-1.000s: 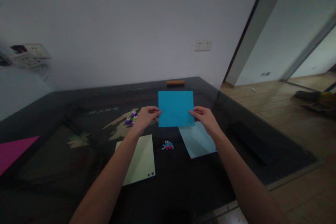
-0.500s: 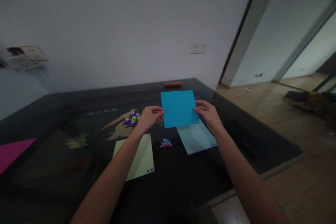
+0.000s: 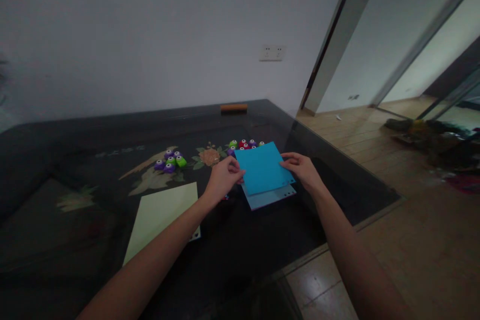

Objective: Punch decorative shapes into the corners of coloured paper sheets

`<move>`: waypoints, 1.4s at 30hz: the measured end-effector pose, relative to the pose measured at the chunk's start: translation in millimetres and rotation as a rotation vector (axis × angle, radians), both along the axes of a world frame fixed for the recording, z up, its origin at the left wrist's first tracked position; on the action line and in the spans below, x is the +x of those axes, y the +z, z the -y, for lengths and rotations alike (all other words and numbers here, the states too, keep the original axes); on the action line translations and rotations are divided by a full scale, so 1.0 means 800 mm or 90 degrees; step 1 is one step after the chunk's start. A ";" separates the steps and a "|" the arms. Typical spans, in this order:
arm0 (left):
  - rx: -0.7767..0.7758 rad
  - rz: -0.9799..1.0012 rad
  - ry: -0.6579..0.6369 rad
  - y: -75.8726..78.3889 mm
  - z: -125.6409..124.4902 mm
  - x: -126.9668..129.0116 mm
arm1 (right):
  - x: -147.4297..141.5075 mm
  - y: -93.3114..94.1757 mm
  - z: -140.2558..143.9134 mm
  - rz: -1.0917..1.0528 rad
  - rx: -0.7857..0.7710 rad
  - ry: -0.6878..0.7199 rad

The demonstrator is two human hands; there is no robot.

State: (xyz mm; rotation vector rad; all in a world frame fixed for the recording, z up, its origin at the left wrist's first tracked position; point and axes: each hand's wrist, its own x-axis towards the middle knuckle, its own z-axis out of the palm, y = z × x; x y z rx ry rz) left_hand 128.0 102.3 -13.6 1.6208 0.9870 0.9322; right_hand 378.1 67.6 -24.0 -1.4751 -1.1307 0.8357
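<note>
A bright blue sheet of paper (image 3: 262,167) is held between both hands, with small marks along its lower right edge. My left hand (image 3: 225,177) pinches its left edge; my right hand (image 3: 302,167) pinches the right edge. Below it, partly covered, lies a pale blue sheet (image 3: 264,199) with dark holes near its corner. To the left a pale yellow-green sheet (image 3: 161,212) lies on the table, partly hidden by my left forearm. Just behind the blue sheet sit several green, red and purple eye-like pieces (image 3: 243,144).
Another cluster of purple and green eye-like pieces (image 3: 170,161) rests on the dark glossy table (image 3: 232,260), which has printed flowers. An orange-brown stick (image 3: 233,108) lies at the back edge, near the wall. Tiled floor (image 3: 378,160) extends to the right.
The blue sheet has come down over the pale blue sheet, both hands still holding it. The view has shifted, and the eye-like pieces behind the sheet now show.
</note>
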 end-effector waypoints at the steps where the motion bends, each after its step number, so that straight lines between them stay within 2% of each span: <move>1: 0.008 -0.032 -0.003 -0.001 0.001 0.000 | 0.000 -0.002 0.000 0.020 -0.006 0.004; 8: 0.031 -0.184 -0.051 -0.012 0.006 0.002 | 0.000 -0.004 -0.002 0.144 -0.044 0.035; 14: 0.035 -0.227 -0.070 -0.027 0.003 0.002 | 0.002 -0.005 -0.004 0.207 -0.080 0.047; 22: 0.058 -0.267 -0.081 -0.024 0.006 0.001 | 0.004 -0.005 -0.003 0.267 -0.097 0.052; 42: 0.094 -0.314 -0.115 -0.027 0.006 0.000 | 0.011 -0.015 -0.007 0.293 -0.114 0.063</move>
